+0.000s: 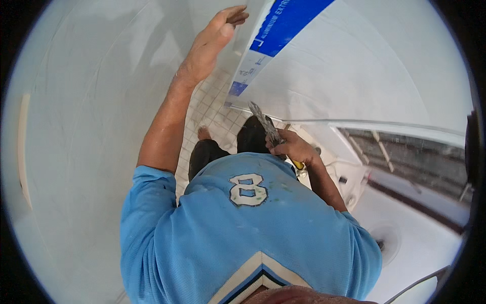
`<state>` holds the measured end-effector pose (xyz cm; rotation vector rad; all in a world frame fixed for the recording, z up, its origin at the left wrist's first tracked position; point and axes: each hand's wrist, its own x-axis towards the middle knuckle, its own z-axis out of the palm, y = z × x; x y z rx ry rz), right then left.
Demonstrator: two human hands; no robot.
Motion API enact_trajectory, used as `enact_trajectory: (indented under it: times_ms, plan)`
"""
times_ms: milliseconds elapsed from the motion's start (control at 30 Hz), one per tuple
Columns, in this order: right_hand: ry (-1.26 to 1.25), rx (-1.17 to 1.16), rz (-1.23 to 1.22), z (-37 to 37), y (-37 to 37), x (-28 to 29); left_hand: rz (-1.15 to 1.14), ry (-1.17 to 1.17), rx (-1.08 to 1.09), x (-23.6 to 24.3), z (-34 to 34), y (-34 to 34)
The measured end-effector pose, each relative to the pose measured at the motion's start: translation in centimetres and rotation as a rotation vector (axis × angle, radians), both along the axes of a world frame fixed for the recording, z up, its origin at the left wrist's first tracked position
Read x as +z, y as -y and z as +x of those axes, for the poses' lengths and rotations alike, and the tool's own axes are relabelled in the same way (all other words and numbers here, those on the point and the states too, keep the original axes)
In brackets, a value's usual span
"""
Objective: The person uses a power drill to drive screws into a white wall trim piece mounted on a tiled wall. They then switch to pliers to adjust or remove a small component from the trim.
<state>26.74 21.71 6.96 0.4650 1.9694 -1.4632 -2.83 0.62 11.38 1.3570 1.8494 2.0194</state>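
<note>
My left hand (212, 48) is raised at the upper middle. Its fingers are stretched out, and it holds nothing. Close to its right stands an upright metal profile edge covered with blue and white protective film (291, 28). My right hand (293, 147), lower and to the right in front of my body, is closed round a long, narrow tool (263, 121). The tool's grey, worn metal part points up and left, and a bit of yellow handle shows below my fingers. Its exact kind cannot be made out.
Pale, smooth walls or panels (91, 126) rise at the left, with another white surface (344, 66) to the right. Below is a floor of small light tiles (210, 104), with my bare foot (204, 133) on it. A window opening with bars (405, 157) lies at the right.
</note>
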Motion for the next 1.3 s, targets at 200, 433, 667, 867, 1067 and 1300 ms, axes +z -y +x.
enact_trajectory:
  times_ms: [200,433,667,867,1067,1300]
  plan:
    - [-0.185,-0.456,-0.237,-2.7,7.5,0.4,-0.043,0.057,-0.291,-1.6,-2.9,-2.0]
    - [-0.199,-0.742,-0.411,-5.0,13.8,-4.1,-0.279,0.239,-0.350,-6.8,-4.1,-2.5]
    - [-0.307,-0.942,-0.623,-6.7,18.0,-7.7,-0.138,0.280,-0.422,-11.1,-4.4,-3.4]
    - [-0.418,-0.942,-0.582,-8.1,17.8,-7.5,-0.034,0.290,-0.440,-10.9,-4.0,-4.3]
    - [-0.403,-0.948,-0.719,-8.8,17.4,-6.7,0.038,0.386,-0.385,-11.4,-2.8,-5.1]
    - [-0.483,-0.970,-1.010,-9.1,17.7,-8.0,0.313,0.711,-0.645,-11.7,-2.6,-5.4]
